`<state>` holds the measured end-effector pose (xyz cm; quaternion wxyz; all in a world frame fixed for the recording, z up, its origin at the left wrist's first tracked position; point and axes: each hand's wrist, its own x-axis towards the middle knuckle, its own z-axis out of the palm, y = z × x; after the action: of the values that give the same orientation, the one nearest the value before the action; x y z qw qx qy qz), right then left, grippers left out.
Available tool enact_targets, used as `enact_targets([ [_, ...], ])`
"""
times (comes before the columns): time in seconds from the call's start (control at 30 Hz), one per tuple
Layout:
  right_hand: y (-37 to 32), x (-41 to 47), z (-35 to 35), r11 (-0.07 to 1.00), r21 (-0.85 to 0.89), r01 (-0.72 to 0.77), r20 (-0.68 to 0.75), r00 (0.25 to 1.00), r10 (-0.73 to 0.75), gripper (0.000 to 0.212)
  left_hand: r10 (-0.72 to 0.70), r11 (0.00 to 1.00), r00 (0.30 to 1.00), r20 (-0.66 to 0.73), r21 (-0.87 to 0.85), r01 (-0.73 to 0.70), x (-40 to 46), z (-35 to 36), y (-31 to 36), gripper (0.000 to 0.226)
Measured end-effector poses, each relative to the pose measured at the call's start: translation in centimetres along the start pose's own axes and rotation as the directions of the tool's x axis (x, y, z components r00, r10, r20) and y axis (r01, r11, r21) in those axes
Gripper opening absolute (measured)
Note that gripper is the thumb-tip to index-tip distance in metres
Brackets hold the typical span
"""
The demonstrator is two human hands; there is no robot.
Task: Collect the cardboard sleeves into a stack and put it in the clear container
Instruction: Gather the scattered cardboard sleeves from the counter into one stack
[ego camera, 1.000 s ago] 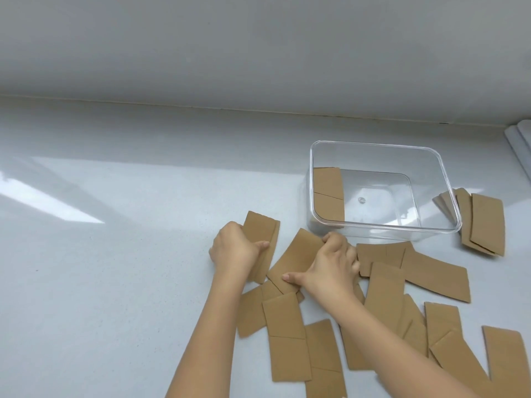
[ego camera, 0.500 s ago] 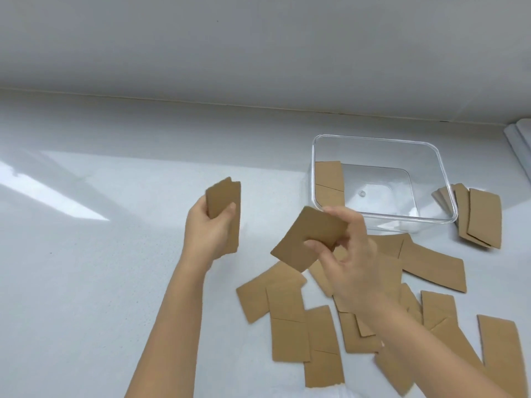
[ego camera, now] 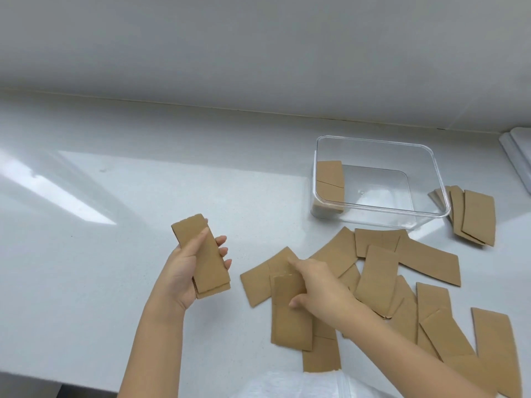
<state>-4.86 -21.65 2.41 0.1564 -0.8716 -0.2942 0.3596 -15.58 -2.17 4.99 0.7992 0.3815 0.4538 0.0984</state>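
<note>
Left hand (ego camera: pixel 189 268): closed around thin stack of flat brown cardboard sleeves (ego camera: pixel 204 258), held above white desk (ego camera: pixel 115 282).
Right hand (ego camera: pixel 316 285): fingers curled, pressing loose brown sleeve (ego camera: pixel 290 317); grasp unclear.
Clear rectangular plastic container (ego camera: pixel 431 211): near, beyond the pile.
Risk: overlapping neighbours dragging; stack fanning.

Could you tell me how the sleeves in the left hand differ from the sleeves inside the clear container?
The sleeves in the left hand are held off the counter, gripped between thumb and fingers; the sleeves inside the clear container rest against its left wall. The held ones tilt diagonally; the container's sit square with the wall. Both are flat brown cardboard in small stacks.
</note>
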Motion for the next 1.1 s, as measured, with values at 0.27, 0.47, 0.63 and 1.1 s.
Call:
enact_targets([
  [0.27,0.3,-0.6,-0.5,0.996,-0.068,0.059,-0.162,0.984,-0.069,0.035,-0.015,0.97,0.999,0.035,0.243,0.006,-0.6,0.5,-0.7,0.042],
  [0.47,-0.1,0.0,-2.0,0.781,0.623,-0.046,0.024,0.999,0.04,0.025,0.216,0.939,0.955,0.204,0.225,-0.261,-0.6,1.3,-1.0,0.035],
  [0.63,-1.0,2.0,0.2,0.928,0.341,-0.148,-0.199,0.954,0.226,0.048,0.256,0.933,0.957,0.135,0.223,-0.281,-0.1,1.3,-1.2,0.027],
  [1.1,-1.7,2.4,-0.5,0.973,0.202,-0.113,-0.195,0.969,0.153,0.036,0.236,0.919,0.972,0.016,0.32,-0.228,0.4,-0.1,-1.0,0.024],
])
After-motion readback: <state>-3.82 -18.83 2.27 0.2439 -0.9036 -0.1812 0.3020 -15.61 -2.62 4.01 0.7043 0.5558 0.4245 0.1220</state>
